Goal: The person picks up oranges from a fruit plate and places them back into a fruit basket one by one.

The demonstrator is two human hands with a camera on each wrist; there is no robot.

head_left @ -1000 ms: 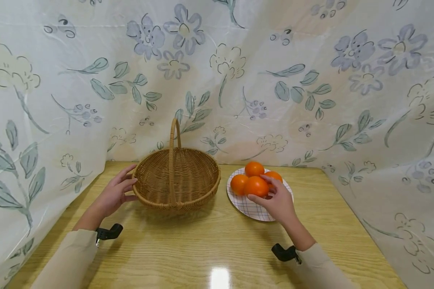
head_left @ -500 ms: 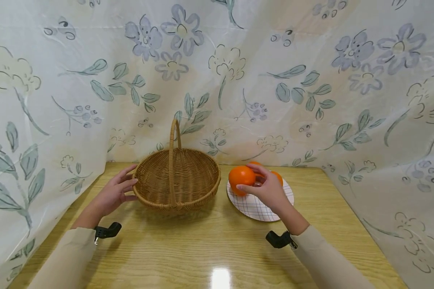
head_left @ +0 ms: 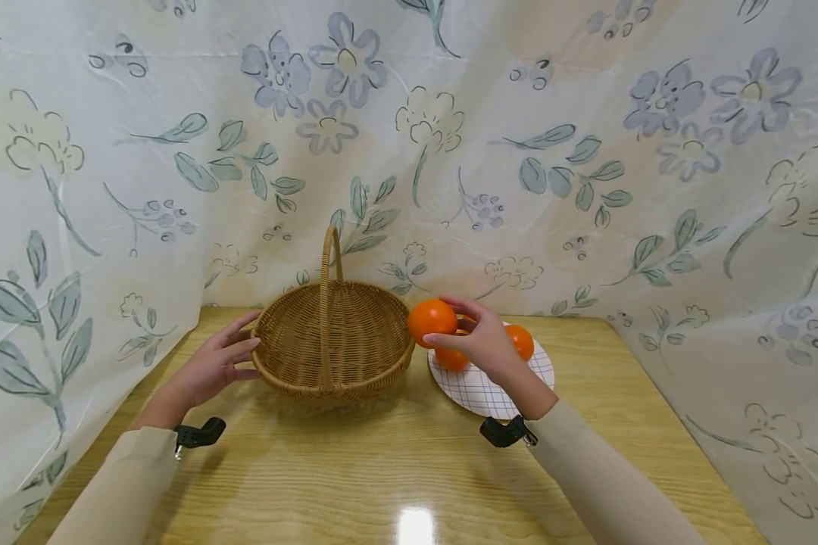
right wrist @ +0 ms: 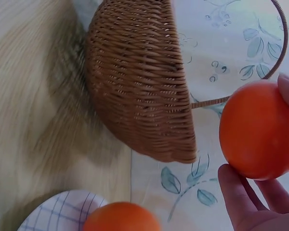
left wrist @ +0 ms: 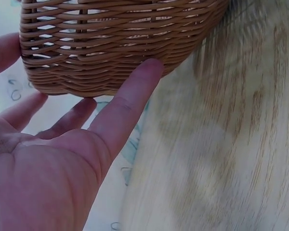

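Observation:
My right hand holds a smooth orange between thumb and fingers, raised beside the right rim of a wicker basket. In the right wrist view the held orange is apart from the basket wall. My left hand touches the basket's left side with extended fingers. The left wrist view shows its thumb lying against the weave. Below the right hand, a checked plate bears a near-left orange and a right-hand orange. My hand hides part of the plate.
The basket's arched handle stands upright across its opening. No fruit shows inside the basket. Wooden tabletop extends in front of both. A floral curtain hangs behind the table and along both sides.
My right hand has lifted the orange off the others on the plate and carried it left and up to the basket's right rim. The left hand stays at the basket's side.

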